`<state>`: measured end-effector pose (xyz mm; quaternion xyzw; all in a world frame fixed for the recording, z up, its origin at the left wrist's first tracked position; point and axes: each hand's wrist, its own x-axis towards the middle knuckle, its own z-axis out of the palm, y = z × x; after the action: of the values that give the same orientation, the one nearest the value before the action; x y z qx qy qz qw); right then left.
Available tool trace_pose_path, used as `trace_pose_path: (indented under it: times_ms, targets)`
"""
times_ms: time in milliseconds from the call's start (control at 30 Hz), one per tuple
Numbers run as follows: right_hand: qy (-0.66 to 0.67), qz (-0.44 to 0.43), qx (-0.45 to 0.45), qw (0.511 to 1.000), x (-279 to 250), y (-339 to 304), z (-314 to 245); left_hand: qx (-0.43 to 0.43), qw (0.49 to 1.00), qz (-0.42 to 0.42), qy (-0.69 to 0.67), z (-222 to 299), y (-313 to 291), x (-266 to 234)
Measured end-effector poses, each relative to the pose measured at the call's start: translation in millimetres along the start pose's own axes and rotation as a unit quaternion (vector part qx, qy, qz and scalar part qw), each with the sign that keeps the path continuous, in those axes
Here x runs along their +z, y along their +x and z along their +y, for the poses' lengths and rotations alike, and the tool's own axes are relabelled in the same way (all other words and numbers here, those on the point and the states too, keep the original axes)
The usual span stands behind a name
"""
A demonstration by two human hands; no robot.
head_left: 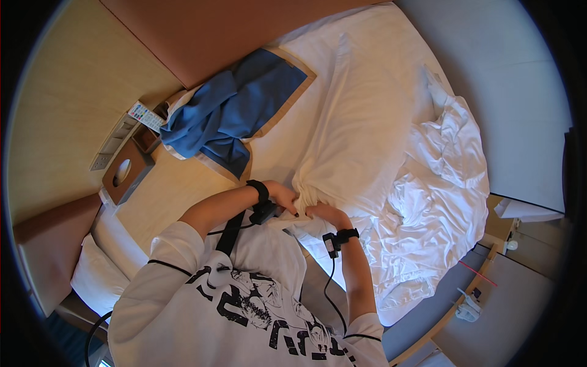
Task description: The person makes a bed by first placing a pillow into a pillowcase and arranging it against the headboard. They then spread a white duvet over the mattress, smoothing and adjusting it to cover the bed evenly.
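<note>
- Left hand [282,197], centre of frame: fingers pinching a gathered fold of the white sheet [361,140].
- Right hand [327,214], just beside it: fingers closed on the same bunched fold.
- The sheet covers the bed [177,189] from centre to right, crumpled at right.
- Blue cloth [235,110], upper left, lies near the headboard [202,30].

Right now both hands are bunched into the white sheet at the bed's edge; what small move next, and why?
Probably draw the white sheet a little toward the body. The left hand and right hand pinch one gathered fold, and the white duvet lies crumpled beside it, so a short pull should flatten the fold.
</note>
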<state>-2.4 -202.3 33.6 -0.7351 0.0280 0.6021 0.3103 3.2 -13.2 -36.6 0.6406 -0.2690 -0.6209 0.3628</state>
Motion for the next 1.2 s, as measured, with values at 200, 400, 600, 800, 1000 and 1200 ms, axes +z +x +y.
trace_pose_path:
  times_ms: [200, 400, 600, 800, 1000, 1200]
  targets:
    - [0.007, 0.017, -0.054, 0.998, 2, -29, -28, 0.118, 0.991, 0.051, 0.028, -13, 4, -9]
    - [-0.048, 0.010, -0.086, 0.995, -1, -28, -34, 0.100, 0.991, 0.043, 0.075, 6, -14, -20]
    - [-0.070, 0.027, -0.100, 0.992, 6, -11, -22, 0.089, 0.994, 0.050, 0.034, -10, -9, -15]
    - [-0.109, -0.002, -0.053, 0.993, -2, -13, -24, 0.086, 0.994, 0.032, 0.058, -2, -12, -19]
    - [-0.037, -0.070, -0.053, 0.995, -11, -19, -26, 0.086, 0.996, 0.016, 0.029, 18, -16, -22]
    - [-0.099, -0.017, -0.026, 0.995, 0, -7, -18, 0.070, 0.990, 0.017, 0.119, 10, -11, -24]
